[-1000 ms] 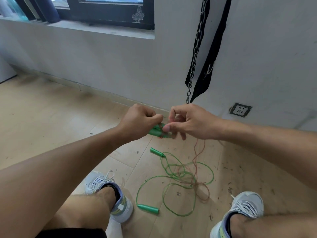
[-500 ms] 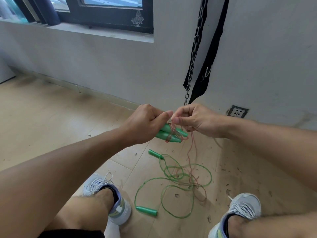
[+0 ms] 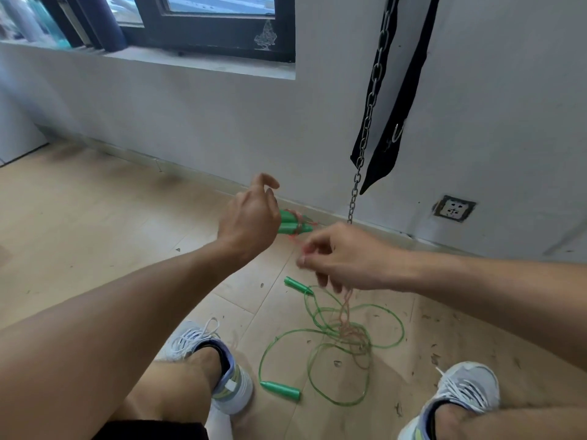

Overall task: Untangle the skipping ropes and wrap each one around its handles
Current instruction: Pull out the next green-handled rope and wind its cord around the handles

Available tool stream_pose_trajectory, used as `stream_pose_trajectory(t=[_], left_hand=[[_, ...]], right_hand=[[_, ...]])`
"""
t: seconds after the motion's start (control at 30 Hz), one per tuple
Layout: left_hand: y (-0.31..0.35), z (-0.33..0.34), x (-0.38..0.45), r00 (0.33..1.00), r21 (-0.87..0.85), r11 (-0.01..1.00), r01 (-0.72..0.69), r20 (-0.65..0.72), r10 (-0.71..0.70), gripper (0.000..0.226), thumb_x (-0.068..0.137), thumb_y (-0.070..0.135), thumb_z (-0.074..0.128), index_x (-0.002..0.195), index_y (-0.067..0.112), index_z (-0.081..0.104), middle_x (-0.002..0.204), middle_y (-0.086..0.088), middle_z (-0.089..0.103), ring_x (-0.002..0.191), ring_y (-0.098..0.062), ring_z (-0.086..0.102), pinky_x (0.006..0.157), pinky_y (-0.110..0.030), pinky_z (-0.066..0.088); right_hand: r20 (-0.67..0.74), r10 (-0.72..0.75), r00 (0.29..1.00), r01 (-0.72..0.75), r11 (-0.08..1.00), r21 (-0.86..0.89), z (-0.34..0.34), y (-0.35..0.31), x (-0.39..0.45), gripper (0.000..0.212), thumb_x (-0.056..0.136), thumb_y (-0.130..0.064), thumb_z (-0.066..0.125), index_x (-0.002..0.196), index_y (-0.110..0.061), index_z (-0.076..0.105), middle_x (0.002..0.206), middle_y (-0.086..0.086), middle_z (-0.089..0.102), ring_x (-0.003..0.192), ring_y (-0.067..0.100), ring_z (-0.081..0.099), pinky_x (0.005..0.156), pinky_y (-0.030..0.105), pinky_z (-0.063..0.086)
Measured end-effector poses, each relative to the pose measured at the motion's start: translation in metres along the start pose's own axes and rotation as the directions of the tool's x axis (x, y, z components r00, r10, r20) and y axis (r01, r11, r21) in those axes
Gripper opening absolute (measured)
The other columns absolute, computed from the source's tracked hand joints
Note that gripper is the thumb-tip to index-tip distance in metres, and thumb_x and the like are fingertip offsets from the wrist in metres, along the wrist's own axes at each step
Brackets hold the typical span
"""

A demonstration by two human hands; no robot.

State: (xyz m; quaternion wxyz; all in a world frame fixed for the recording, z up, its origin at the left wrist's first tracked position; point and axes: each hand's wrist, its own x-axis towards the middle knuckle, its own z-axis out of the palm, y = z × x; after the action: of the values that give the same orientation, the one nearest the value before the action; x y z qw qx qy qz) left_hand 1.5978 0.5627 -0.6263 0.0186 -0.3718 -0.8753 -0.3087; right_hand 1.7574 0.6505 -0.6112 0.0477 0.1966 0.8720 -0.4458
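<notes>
Left hand (image 3: 251, 222) raised above wood floor (image 3: 95, 223), fingers curled round a pair of green handles (image 3: 293, 225) held side by side, thumb and forefinger lifted off at top. A few turns of thin pink rope (image 3: 344, 308) wound round those handles near their tips. Right hand (image 3: 346, 258) just right of and slightly below the handles, fingertips pinching the pink rope; strand blurred between pinch and handles. From right hand, pink rope dropping to floor and into the tangle below.

Green rope (image 3: 320, 347) loose on floor below the held handles, in several overlapping loops, pink strand mixed into the middle of the coil. One green rope handle (image 3: 298, 285) at upper edge of loops, just under right hand; second floor handle (image 3: 281, 389) at lower left of loops, close to left shoe (image 3: 222, 369). Right shoe (image 3: 457, 398) well right of loops.

Hanging chain (image 3: 368, 115) and black strap (image 3: 397, 100) on wall above right hand. Wall socket (image 3: 454, 208) further right of the handles.
</notes>
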Motion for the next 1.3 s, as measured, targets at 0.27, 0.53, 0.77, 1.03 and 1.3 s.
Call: stream_pose_trajectory(t=[0.27,0.53,0.77,1.03,1.3], left_hand=[[0.016,0.001,-0.012,0.946,-0.244,0.924,-0.294,0.063,0.317,0.018,0.106,0.020,0.037,0.113,0.023,0.053,0.058,0.002,0.053,0.046,-0.017,0.048,0.043,-0.034,0.039],[0.024,0.004,-0.018,0.951,-0.532,0.818,0.220,0.302,-0.060,0.028,0.102,0.035,0.051,0.096,0.009,0.060,0.072,-0.005,0.062,0.044,-0.006,0.055,0.042,-0.020,0.041],[0.021,0.003,-0.009,0.945,-0.306,0.932,0.195,0.312,-0.095,0.057,0.104,0.045,0.042,0.073,0.003,0.066,0.062,-0.006,0.055,0.056,-0.020,0.049,0.057,-0.033,0.041],[0.012,-0.003,-0.010,0.901,-0.456,0.889,0.038,0.399,0.167,0.052,0.105,0.039,0.043,0.057,0.019,0.041,0.053,0.004,0.043,0.052,-0.019,0.042,0.057,-0.036,0.038],[0.019,-0.004,-0.011,0.842,-0.550,0.815,0.185,0.516,0.157,0.043,0.105,0.040,0.043,0.073,0.013,0.050,0.075,-0.016,0.051,0.065,-0.026,0.048,0.058,-0.030,0.041]], right_hand=[[-0.350,-0.107,0.931,0.132,0.990,0.049,-0.024,0.015,0.007,0.032,0.104,-0.040,0.050,0.088,-0.016,0.062,0.083,0.001,0.070,0.077,0.020,0.066,0.080,0.050,0.054],[-0.437,-0.236,0.868,0.306,0.947,0.097,-0.011,0.024,0.010,0.025,0.104,-0.038,0.049,0.095,-0.015,0.052,0.078,0.003,0.069,0.067,0.018,0.070,0.070,0.053,0.058],[-0.413,-0.158,0.897,0.265,0.939,0.217,-0.008,0.027,0.019,0.031,0.101,-0.039,0.056,0.088,-0.011,0.053,0.074,0.009,0.069,0.058,0.024,0.066,0.055,0.037,0.054],[0.174,-0.052,0.983,-0.072,0.770,0.634,-0.022,0.047,0.023,0.054,0.084,-0.057,0.063,0.106,-0.007,0.060,0.070,0.004,0.045,0.048,0.007,0.034,0.047,0.023,0.023],[0.151,-0.048,0.987,-0.065,0.749,0.659,-0.013,0.044,0.020,0.052,0.087,-0.062,0.049,0.089,-0.012,0.064,0.062,-0.003,0.036,0.055,0.009,0.027,0.056,0.025,0.026]])
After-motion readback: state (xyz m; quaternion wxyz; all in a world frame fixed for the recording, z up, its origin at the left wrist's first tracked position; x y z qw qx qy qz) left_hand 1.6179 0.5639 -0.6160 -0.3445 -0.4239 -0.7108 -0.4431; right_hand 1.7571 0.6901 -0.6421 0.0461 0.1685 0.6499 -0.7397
